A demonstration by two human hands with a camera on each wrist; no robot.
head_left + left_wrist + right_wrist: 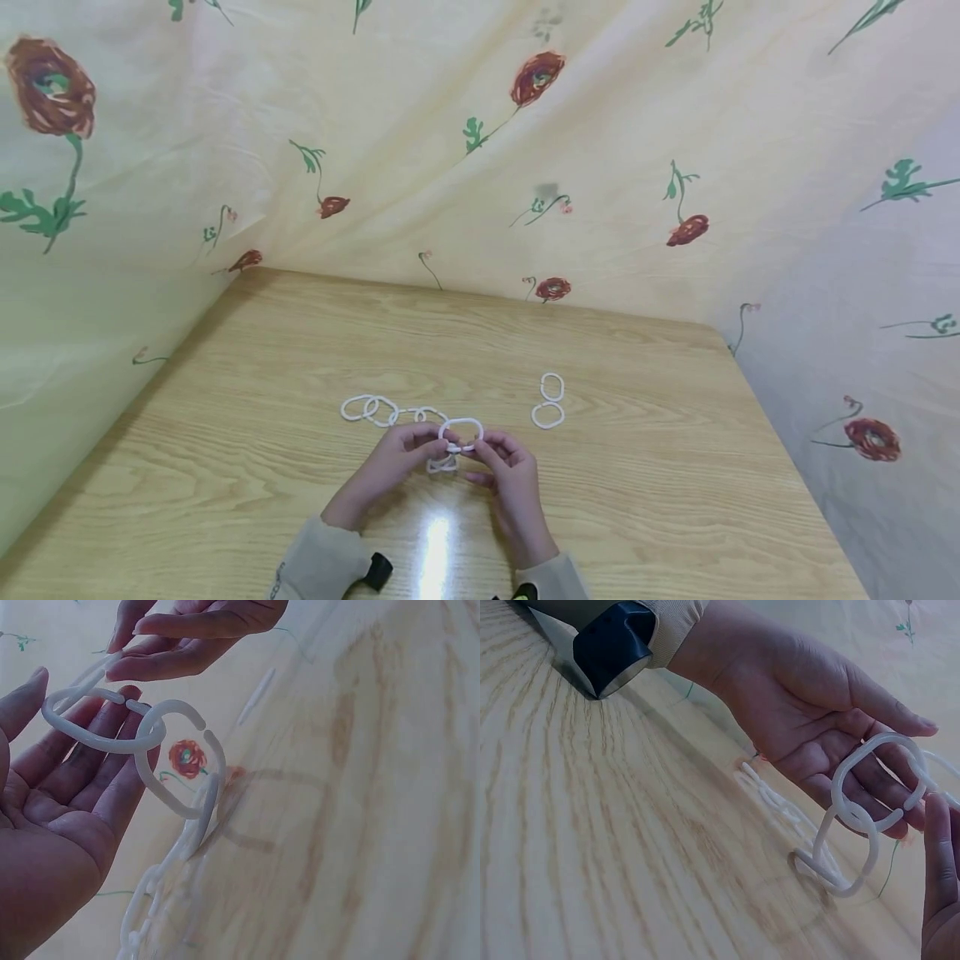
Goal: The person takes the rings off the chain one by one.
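Note:
Near the front middle of the table, my left hand (397, 458) and right hand (512, 479) meet over a white plastic chain link (461, 420) raised off the wood. In the left wrist view, the left thumb and fingers hold a link (94, 741) with a small gap in its side. Another link (180, 806) hangs through it, leading down to more of the chain (139, 915). The right fingertips pinch a link (94, 675) that meets the left hand's one. The right wrist view shows right fingers (941, 862) only at its edge.
Joined white links (381, 411) trail over the wooden table (637, 467) to the left of the hands. Two white links (548, 416) lie close together at the right. Flowered cloth (420, 167) hangs around the table's back and sides.

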